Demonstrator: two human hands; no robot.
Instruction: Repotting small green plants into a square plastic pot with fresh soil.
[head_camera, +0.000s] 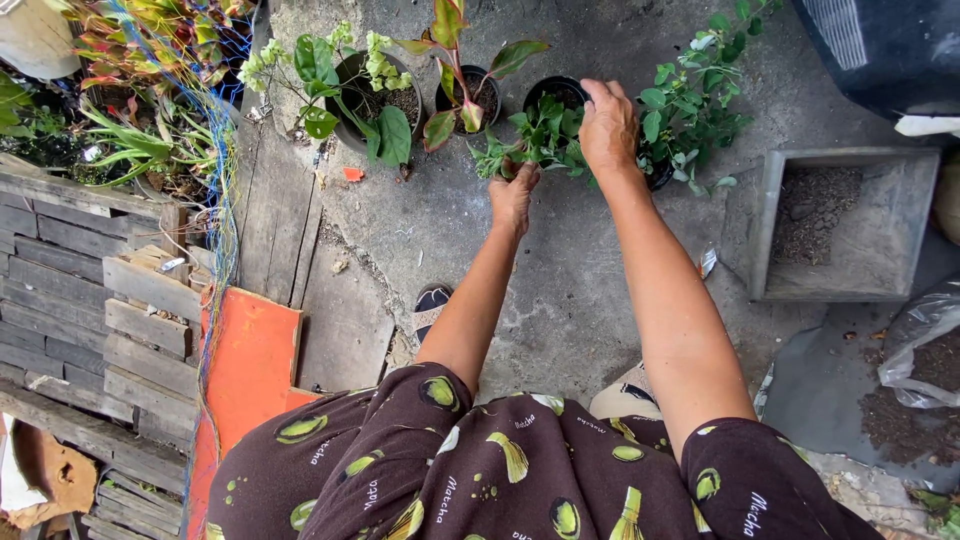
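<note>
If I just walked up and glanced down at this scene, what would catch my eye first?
Most likely the two bare arms reaching to a small leafy plant in a black pot at top centre: the left hand grips its stems low down, the right hand rests on top. Beside it stand a red-leafed potted plant and a green one. A grey concrete trough with soil sits at right, and a bright orange board lies at lower left.

Single head view, looking steeply down over own lap, near, onto concrete floor.
</note>
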